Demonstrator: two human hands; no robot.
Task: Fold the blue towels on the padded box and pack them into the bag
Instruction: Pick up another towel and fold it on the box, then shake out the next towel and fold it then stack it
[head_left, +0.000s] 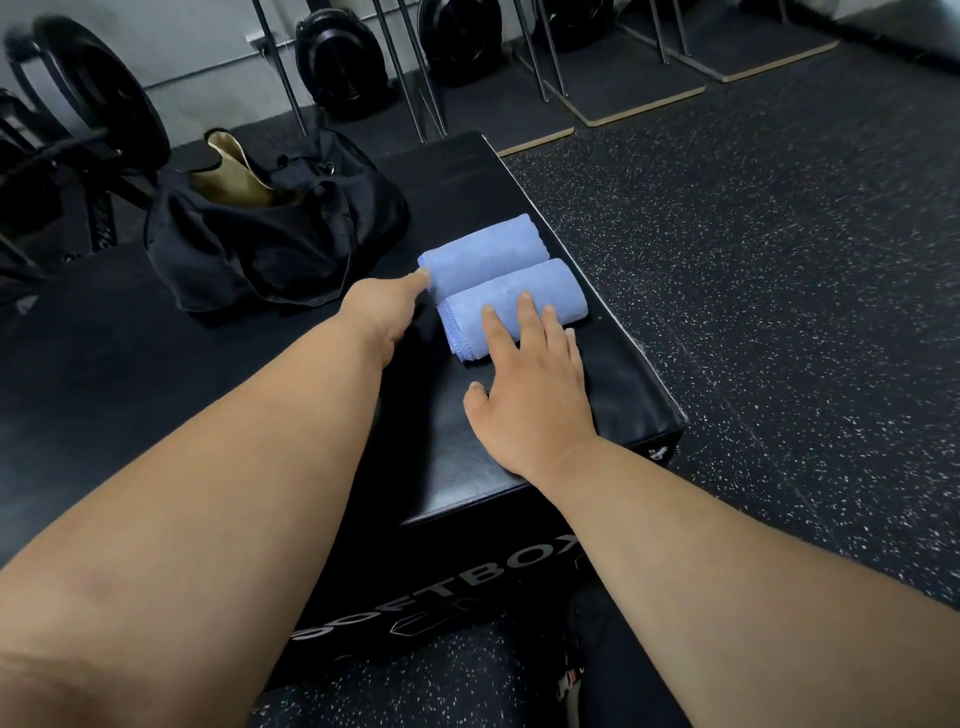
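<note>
While both arms reach forward over the padded box, two blue towels lie folded side by side on its top, close to the right edge. The far towel and the near towel touch along their long sides, and both sit slanted, with their right ends farther away than their left ends. A stitched hem shows along the left end of the near towel.

The right hand lies flat, palm down, partly on the box and partly on the near towel. Its fingers are straight and spread and rest on top of that towel without curling round it, and the thumb lies on the bare black surface of the box to the left.

The left hand reaches toward the left end of the far towel. Its fingertips meet that end, but the back of the hand hides the fingers, so I cannot tell whether they pinch the cloth or only touch it.

A black bag stands on the box to the left of the towels, near them but apart. Its top is open and shows a gold lining.

White letters run along the near side of the box, partly covered by the arms. Right of the box lies a speckled dark floor. Beyond the bag stand black weight plates on a bar, with metal rack legs and flat boards on the floor farther back.
</note>
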